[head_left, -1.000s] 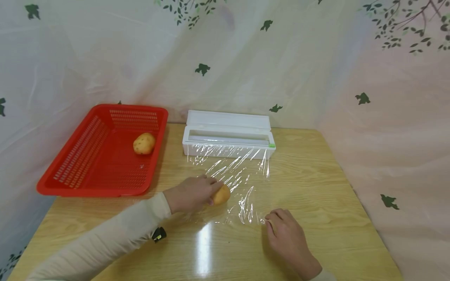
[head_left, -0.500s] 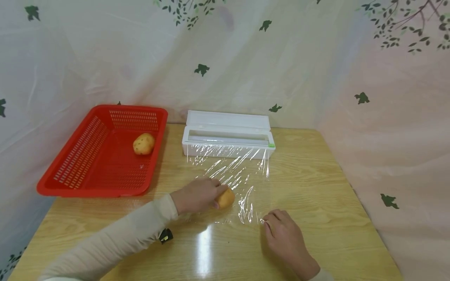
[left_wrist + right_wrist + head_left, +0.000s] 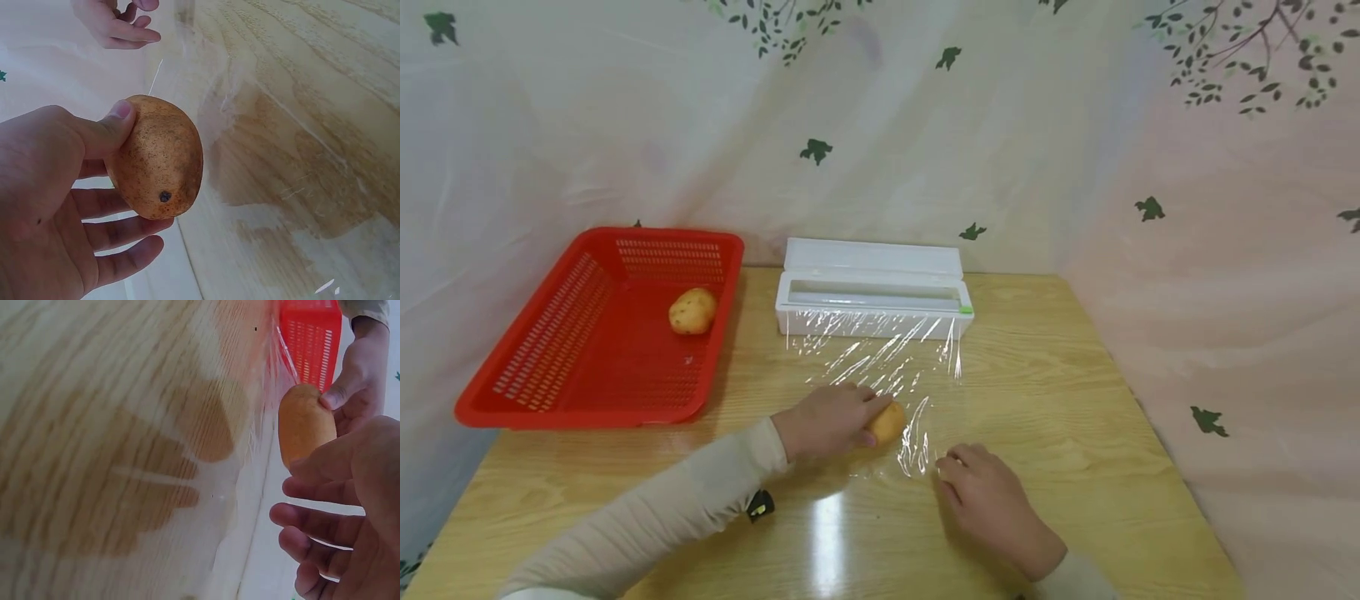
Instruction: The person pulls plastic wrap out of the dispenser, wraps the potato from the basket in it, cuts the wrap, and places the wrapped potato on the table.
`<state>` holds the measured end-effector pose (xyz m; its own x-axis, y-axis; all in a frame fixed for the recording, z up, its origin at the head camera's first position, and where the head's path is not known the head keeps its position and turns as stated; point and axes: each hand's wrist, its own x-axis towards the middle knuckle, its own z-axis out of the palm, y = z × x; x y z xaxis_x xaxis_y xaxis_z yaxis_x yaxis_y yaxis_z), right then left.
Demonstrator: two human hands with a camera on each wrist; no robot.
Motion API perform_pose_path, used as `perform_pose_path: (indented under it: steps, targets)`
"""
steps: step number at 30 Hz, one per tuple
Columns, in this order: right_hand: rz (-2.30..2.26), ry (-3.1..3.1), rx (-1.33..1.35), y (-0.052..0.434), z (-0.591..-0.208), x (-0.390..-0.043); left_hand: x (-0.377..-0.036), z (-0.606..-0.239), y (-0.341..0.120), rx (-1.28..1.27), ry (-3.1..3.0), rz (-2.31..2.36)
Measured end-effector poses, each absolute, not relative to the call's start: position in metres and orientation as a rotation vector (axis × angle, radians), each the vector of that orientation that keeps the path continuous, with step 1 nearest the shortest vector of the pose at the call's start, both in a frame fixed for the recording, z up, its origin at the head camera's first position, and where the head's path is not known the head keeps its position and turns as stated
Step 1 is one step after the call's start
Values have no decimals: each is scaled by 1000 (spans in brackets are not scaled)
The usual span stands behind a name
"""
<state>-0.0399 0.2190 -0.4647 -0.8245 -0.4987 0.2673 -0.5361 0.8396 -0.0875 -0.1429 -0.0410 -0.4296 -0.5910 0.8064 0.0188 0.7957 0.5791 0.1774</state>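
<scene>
A brown potato (image 3: 889,423) is in my left hand (image 3: 829,418), over a sheet of clear plastic wrap (image 3: 917,437). In the left wrist view, the thumb and fingers grip one side of the potato (image 3: 156,159), which has a dark spot. The wrap runs out from a white dispenser box (image 3: 872,257) with its lid raised. My right hand (image 3: 988,507) is by the near right corner of the wrap. The right wrist view shows its fingers (image 3: 319,519) loosely bent and spread, with nothing seen between them.
A red plastic basket (image 3: 471,407) stands on the left of the wooden table (image 3: 1052,375), holding another potato (image 3: 692,312). A patterned curtain (image 3: 880,108) hangs behind the table and along the right side.
My left hand has carried the potato a little to the right over the wrap. My right hand has let go of the wrap's corner. The head view has shifted slightly.
</scene>
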Motion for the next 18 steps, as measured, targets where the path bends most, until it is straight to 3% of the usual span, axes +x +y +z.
perform_pose_path:
  steps: [9,18]
  targets:
    - [195,-2728,1048,208,-471,-48,-142,-440,-42,1356,2708,192]
    - [159,-2776,1082,202,-470,-53,-135,-450,-47,1351,2703,297]
